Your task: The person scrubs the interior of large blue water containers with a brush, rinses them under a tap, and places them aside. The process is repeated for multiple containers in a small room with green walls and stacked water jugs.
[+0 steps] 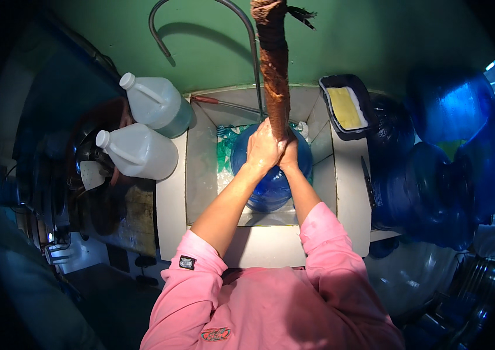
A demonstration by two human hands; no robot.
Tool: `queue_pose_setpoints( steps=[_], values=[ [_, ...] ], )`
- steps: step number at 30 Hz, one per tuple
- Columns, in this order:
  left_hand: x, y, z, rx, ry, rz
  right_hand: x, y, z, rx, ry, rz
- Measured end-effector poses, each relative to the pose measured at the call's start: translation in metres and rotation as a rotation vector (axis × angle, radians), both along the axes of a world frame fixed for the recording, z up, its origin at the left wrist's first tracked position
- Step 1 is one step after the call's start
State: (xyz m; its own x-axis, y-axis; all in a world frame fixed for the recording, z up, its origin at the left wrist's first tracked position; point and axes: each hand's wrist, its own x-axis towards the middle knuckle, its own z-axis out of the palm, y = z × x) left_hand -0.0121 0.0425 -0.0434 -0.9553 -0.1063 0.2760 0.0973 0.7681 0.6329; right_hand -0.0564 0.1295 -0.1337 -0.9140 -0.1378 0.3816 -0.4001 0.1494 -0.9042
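A large blue water jug (pixel 271 189) stands in a tiled sink basin (pixel 202 175), seen from above. A long brown pole (pixel 275 81), wrapped in worn tape or cloth, comes down over it. My left hand (pixel 264 146) and my right hand (pixel 289 154), both wet, are closed together around the lower end of this pole, above the middle of the jug. The jug's mouth and the pole's tip are hidden under my hands. Green and white crumpled material (pixel 224 147) lies in the basin at the jug's left.
Two whitish plastic jugs with handles, the nearer jug (pixel 148 153) and the farther jug (pixel 157 105), stand left of the basin. A curved metal pipe (pixel 252 49) rises behind. At right are a dark tray (pixel 365 116) holding a yellow sponge (pixel 345 108), a knife (pixel 367 179), and several blue jugs (pixel 434 181).
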Motion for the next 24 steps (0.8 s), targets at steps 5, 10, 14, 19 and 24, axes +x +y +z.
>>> queue_pose_setpoints(
  steps=[5, 10, 14, 19, 24],
  values=[
    [-0.001, 0.002, -0.001, -0.004, 0.121, -0.002, 0.001, -0.001, 0.000, -0.049, -0.025, -0.010],
    [-0.002, 0.006, -0.003, -0.028, 0.065, 0.071, 0.000, -0.001, 0.001, -0.025, 0.043, -0.028],
    [0.000, 0.009, -0.001, 0.052, 0.069, 0.106, 0.000, -0.001, 0.001, 0.077, 0.032, -0.026],
    [0.004, 0.012, 0.002, 0.062, 0.099, 0.100, 0.001, -0.001, -0.001, 0.095, 0.022, -0.029],
    [0.007, 0.014, -0.002, 0.004, 0.174, 0.085, 0.003, -0.004, -0.013, -0.046, 0.004, 0.035]
  ],
)
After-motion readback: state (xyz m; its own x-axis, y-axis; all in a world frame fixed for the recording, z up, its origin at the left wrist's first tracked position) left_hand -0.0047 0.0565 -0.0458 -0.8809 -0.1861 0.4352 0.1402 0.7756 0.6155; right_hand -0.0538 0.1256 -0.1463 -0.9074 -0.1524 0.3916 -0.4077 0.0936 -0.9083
